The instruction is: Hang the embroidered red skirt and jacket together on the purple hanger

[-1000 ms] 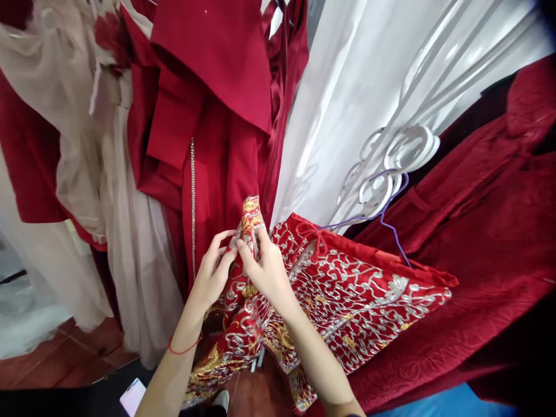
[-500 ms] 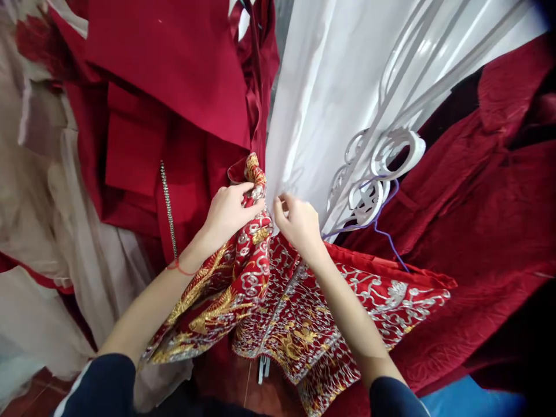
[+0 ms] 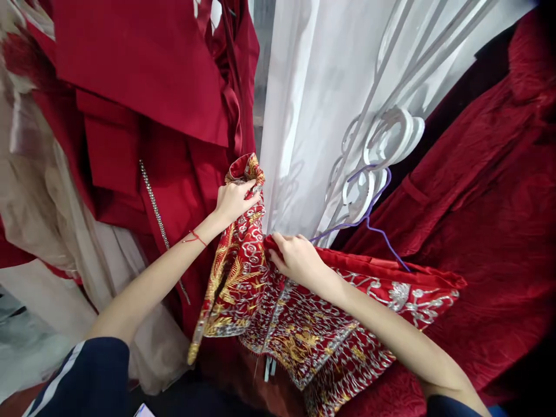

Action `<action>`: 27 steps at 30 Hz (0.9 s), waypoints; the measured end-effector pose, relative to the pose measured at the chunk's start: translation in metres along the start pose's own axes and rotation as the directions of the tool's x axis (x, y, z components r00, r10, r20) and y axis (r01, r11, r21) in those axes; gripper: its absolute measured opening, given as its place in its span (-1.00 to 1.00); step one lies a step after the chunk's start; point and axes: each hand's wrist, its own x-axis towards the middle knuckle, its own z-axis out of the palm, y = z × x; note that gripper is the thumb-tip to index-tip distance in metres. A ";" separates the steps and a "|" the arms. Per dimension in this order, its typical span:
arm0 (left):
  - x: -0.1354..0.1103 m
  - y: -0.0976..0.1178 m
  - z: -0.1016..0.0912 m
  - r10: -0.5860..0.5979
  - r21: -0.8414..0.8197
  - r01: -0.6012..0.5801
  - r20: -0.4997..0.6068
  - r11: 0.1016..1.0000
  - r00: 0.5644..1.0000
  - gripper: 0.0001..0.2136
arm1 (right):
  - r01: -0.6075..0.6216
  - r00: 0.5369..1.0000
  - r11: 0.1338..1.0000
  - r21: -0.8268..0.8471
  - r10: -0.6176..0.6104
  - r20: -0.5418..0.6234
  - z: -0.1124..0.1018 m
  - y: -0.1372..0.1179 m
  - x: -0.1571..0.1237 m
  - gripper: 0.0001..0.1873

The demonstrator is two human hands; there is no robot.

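1. Embroidered red garment (image 3: 245, 272) hangs below your left hand (image 3: 233, 202), whose fingers (image 3: 248, 185) pinch its gathered top (image 3: 243, 167).
2. Your right hand (image 3: 300, 259) grips the waistband (image 3: 377, 267) of a patterned skirt (image 3: 313, 339), just beside the garment, fingers curled.

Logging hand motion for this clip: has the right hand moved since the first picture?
Yes: against the white scrollwork, the right hand has moved rightward, nearer it, from the embroidered garment in the left hand to the red waistband.

White drapery (image 3: 299, 116) behind white scrollwork (image 3: 408, 136)
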 end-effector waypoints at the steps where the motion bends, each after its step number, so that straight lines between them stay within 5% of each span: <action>1: 0.001 0.001 0.003 -0.003 0.015 0.003 0.000 1.000 1.000 -0.61 | 0.029 1.000 0.999 0.017 -0.028 -0.008 -0.001 0.002 -0.002 -0.86; 13: 0.005 0.030 0.016 -0.130 0.149 0.128 0.007 0.981 0.991 -0.58 | 0.371 0.927 0.892 0.259 -0.372 -0.048 -0.035 0.010 -0.053 -0.86; 21: 0.000 0.072 0.023 -0.122 0.203 0.119 0.001 0.972 0.993 -0.52 | 0.523 0.851 0.851 0.046 -0.519 -0.080 -0.054 0.019 -0.076 -0.66; 24: -0.004 0.083 0.011 -0.089 0.213 0.094 -0.036 0.972 0.995 -0.50 | 0.497 0.859 0.868 0.022 -0.488 -0.153 -0.063 0.040 -0.071 -0.63; 27: -0.007 0.095 -0.002 -0.051 0.201 0.067 -0.081 0.977 0.995 -0.50 | 0.320 0.881 0.947 -0.007 -0.300 -0.366 -0.079 0.072 -0.069 -0.69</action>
